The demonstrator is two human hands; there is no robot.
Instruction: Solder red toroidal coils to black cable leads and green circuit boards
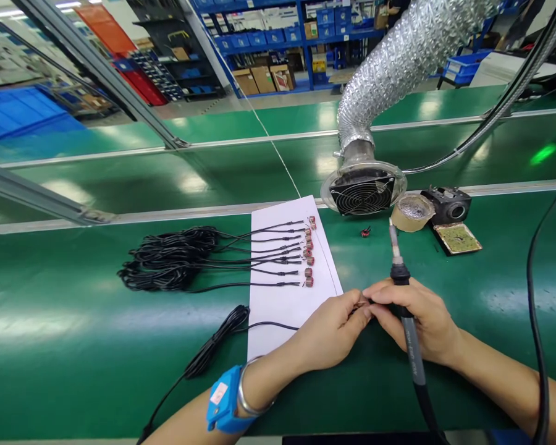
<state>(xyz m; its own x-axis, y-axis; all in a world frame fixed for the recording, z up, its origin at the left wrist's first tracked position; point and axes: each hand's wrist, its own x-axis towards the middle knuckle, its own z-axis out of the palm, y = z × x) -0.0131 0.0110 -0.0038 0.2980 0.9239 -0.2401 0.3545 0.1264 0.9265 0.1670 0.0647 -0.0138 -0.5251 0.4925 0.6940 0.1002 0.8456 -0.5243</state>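
Observation:
My right hand [414, 318] is closed around a soldering iron [401, 281], whose tip points up and away toward the fan. My left hand [333, 330] pinches a small part at its fingertips, touching the right hand's fingers; the part is too small to name. A thin black cable [222, 337] runs from the left hand across a white paper sheet [287, 303]. On that sheet lie several black wires ending in small copper coils [308, 253]. A blue wrist strap [225, 398] sits on my left wrist.
A bundle of black cables [171, 256] lies left of the sheet on the green belt [74, 327]. A fume fan [362, 188] on a silver duct stands behind, with a tape roll [412, 211], iron stand [447, 205], sponge tray [458, 238] and a loose coil [365, 232].

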